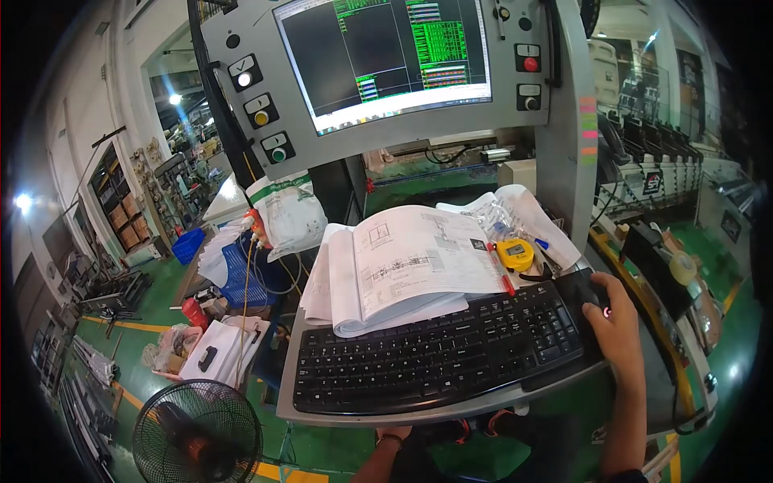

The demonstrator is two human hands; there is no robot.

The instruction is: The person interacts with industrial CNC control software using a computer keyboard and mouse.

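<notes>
My right hand (pixel 618 318) curls over a black computer mouse (pixel 586 291) at the right end of the tray. Beside it lies a black keyboard (pixel 435 358). An open booklet of printed drawings (pixel 423 262) rests over the keyboard's back edge, its left pages rolled under. A red pen (pixel 503 272) and a yellow tape measure (pixel 515 254) sit to the booklet's right. Below the tray's front edge shows the wrist of my left hand (pixel 394 432); the tray hides its fingers. Above stands a control panel with a lit screen (pixel 386 60).
A white and green plastic bag (pixel 288 213) hangs left of the booklet. At lower left are a fan (pixel 197 435), a red can (pixel 194 312) and papers with a small black object (pixel 208 358). Panel buttons include a red one (pixel 531 64). Machinery (pixel 644 153) stands at right.
</notes>
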